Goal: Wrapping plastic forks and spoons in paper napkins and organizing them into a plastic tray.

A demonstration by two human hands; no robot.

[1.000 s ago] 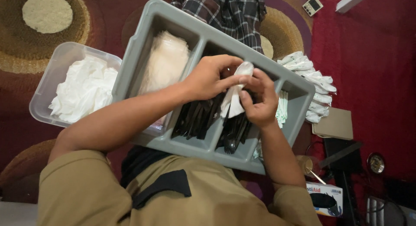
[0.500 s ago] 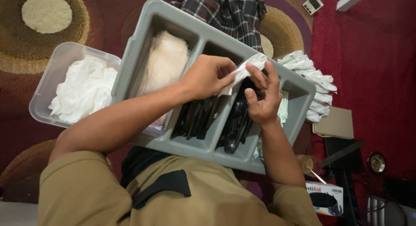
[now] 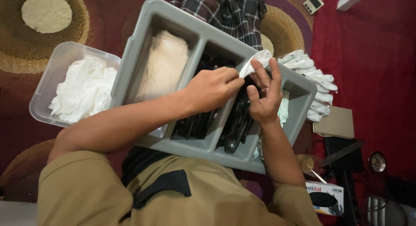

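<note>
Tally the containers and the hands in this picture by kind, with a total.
Grey divided cutlery tray: 1
Clear plastic tub of white napkins: 1
Hands, left hand and right hand, both pinching a white napkin over the tray: 2
Total: 4

A carpeted room at home, used for packing cutlery.
Patterned maroon carpet (image 3: 372, 57) underfoot; grey divided cutlery tray (image 3: 143, 44), clear tub of white napkins (image 3: 84, 89), wrapped sets piled (image 3: 314, 78) beside.
</note>
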